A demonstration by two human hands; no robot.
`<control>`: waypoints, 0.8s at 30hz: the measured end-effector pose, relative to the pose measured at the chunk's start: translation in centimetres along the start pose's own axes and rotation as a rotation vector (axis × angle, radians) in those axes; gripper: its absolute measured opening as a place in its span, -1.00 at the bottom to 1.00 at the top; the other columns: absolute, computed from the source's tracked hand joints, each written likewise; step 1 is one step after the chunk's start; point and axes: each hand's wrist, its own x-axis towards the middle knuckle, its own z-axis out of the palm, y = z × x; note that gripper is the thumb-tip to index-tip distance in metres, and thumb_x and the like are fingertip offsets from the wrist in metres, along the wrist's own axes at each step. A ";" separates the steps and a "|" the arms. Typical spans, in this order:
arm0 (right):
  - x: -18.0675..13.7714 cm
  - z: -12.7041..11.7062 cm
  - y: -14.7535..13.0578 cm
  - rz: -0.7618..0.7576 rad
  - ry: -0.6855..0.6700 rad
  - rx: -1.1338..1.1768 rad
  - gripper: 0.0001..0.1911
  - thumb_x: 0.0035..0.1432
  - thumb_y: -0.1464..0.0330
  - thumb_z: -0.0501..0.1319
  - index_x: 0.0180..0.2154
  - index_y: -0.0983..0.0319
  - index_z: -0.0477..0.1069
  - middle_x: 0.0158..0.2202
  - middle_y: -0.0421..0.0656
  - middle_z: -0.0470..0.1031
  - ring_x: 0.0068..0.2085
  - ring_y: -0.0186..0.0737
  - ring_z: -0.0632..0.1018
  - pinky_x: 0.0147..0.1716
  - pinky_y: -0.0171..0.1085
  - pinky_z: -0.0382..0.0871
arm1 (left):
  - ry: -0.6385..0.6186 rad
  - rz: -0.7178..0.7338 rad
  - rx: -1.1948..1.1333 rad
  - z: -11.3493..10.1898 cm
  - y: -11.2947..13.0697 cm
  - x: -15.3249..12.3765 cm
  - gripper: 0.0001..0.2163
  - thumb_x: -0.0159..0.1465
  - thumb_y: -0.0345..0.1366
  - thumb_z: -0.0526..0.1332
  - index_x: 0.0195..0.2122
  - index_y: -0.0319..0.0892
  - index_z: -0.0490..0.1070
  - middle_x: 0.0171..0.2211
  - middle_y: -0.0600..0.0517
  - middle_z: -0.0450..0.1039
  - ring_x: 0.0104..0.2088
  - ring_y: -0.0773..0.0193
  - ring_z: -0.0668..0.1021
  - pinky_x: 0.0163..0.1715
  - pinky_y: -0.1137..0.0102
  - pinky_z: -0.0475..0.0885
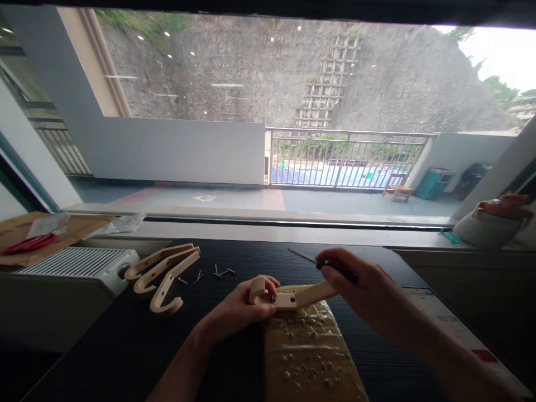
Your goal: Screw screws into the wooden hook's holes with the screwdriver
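Note:
My left hand (245, 306) is closed around the curved end of a wooden hook (293, 297), holding it above a plastic-wrapped board (310, 357) that has several small screws lying on it. My right hand (355, 287) is closed on a thin screwdriver (307, 258) with a dark handle; its shaft points up and to the left, just above the hook's straight end. Both hands are over the middle of the black table (125, 346).
Three more wooden hooks (163, 273) lie at the left of the table, with a few loose screws (218, 273) beside them. A white radiator (79, 265) stands at the left. Red scissors (29, 243) rest on cardboard by the window sill.

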 end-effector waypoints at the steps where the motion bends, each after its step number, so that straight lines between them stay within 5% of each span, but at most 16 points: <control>1: 0.2 0.4 0.2 0.023 0.017 0.078 -0.70 0.17 0.29 0.02 -0.06 0.12 0.32 -0.32 -0.19 0.47 -0.36 -0.27 0.45 -0.39 -0.30 0.27 | 0.000 -0.004 -0.001 0.0 0.0 0.0 -0.87 0.05 -0.43 0.23 -0.35 -0.19 0.37 -0.05 0.00 0.31 -0.06 0.15 0.38 -0.11 0.39 0.26; 7: 1.3 2.5 -0.2 0.000 -0.050 0.414 -0.67 0.15 0.33 0.06 -0.02 0.19 0.31 -0.24 -0.16 0.47 -0.20 -0.25 0.48 -0.23 -0.28 0.33 | -0.014 0.006 0.023 0.1 0.2 0.0 -0.84 0.05 -0.42 0.24 -0.31 -0.19 0.39 -0.02 -0.02 0.32 -0.02 0.12 0.37 -0.07 0.37 0.25; 13: 1.1 2.9 -1.1 -0.133 0.076 0.178 -0.80 0.05 0.33 0.18 -0.23 0.14 0.45 -0.26 -0.17 0.41 -0.22 -0.23 0.42 -0.27 -0.27 0.30 | 0.010 0.043 0.075 -0.1 0.1 0.0 -0.85 0.04 -0.40 0.26 -0.32 -0.20 0.39 -0.04 -0.01 0.30 -0.11 0.19 0.39 -0.16 0.43 0.28; 18: -0.2 5.1 -0.5 0.045 0.151 0.401 -0.78 0.10 0.24 0.14 -0.22 0.20 0.35 -0.52 -0.24 0.39 -0.54 -0.35 0.40 -0.54 -0.35 0.28 | -0.005 0.047 0.049 0.0 0.0 0.0 -0.82 0.04 -0.38 0.28 -0.30 -0.21 0.38 -0.10 -0.01 0.34 -0.14 0.20 0.41 -0.18 0.42 0.29; 24: -0.8 7.5 -0.3 0.143 0.209 0.616 -0.71 0.08 0.19 0.16 -0.21 0.24 0.27 -0.39 -0.13 0.50 -0.40 -0.21 0.56 -0.38 -0.25 0.42 | 0.000 0.006 0.013 0.2 0.0 0.1 -0.79 0.06 -0.32 0.29 -0.28 -0.21 0.37 -0.22 -0.01 0.40 -0.16 0.18 0.43 -0.19 0.39 0.30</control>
